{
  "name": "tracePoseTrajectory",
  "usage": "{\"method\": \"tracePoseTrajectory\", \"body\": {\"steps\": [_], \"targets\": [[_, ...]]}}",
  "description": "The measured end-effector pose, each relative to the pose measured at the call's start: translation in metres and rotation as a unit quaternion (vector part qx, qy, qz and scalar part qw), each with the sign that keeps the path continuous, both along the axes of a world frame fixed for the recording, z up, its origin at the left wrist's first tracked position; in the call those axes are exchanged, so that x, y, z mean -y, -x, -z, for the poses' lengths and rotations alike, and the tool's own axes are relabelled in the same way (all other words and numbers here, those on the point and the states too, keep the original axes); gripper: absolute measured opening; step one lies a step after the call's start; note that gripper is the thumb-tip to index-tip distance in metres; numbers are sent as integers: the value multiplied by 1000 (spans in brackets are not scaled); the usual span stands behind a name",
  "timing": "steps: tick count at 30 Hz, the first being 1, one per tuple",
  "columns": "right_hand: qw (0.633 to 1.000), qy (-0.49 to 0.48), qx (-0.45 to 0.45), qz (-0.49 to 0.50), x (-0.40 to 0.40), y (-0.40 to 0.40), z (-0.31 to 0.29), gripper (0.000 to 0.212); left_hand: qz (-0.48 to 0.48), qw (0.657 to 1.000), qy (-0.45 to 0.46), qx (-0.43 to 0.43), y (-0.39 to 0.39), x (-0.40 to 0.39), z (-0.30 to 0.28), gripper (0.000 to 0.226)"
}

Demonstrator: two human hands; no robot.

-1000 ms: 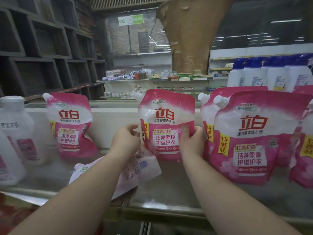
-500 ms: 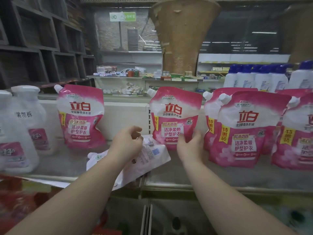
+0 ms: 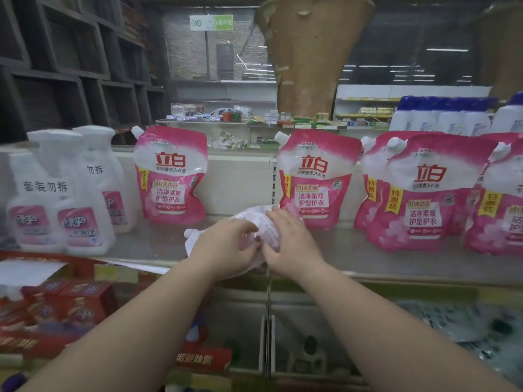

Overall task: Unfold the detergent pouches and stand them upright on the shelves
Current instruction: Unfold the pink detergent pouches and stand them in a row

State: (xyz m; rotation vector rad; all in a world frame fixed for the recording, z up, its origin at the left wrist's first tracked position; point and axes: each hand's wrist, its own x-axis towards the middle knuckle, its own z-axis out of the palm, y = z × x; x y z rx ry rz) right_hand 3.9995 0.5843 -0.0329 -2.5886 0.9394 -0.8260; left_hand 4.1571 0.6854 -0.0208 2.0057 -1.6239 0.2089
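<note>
Both hands meet on one folded pouch (image 3: 259, 226) above the front part of the shelf (image 3: 368, 261), near its middle. The left hand (image 3: 226, 247) has its fingers curled around the near, lower end of this pouch, with the thumb on top. The right hand (image 3: 285, 239) lies over the far end, its fingers bent and pressing on the printed white back side; I judge it holds the pouch too, though the fingertips are partly hidden. The pouch lies flat and crumpled between them, back side up, with the spout end seeming to point to the left. I think the hands hold it at two ends in order to pull the fold open before it can stand.

Just behind the hands, one standing pouch (image 3: 317, 179) is upright near the back edge of the shelf, its front facing the person. It probably leans a little on the back wall, because such a soft bag needs a spread bottom to stay up. Another upright pouch (image 3: 172, 176) stands to the left, well apart from the first, so the gap between them looks like the natural place for the folded one. At the right end a group of pouches (image 3: 418, 193) stands close together, overlapping. At the left end are white bottles (image 3: 59, 193). Behind the group on the right stand blue-capped bottles (image 3: 441, 114).
</note>
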Motion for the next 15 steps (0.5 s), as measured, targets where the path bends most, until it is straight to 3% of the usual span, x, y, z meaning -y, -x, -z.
{"method": "tracePoseTrajectory", "body": {"steps": [7, 11, 15], "targets": [[999, -5, -15, -46, -22, -5, 13, 80, 26, 999, -24, 4, -3, -37, 16, 53], [990, 55, -97, -84, -34, -3, 20, 88, 51, 996, -58, 39, -9, -58, 21, 70], [975, 138, -154, -79, -38, -7, 28, 83, 37, 996, -16, 75, -21, -70, 24, 44]]}}
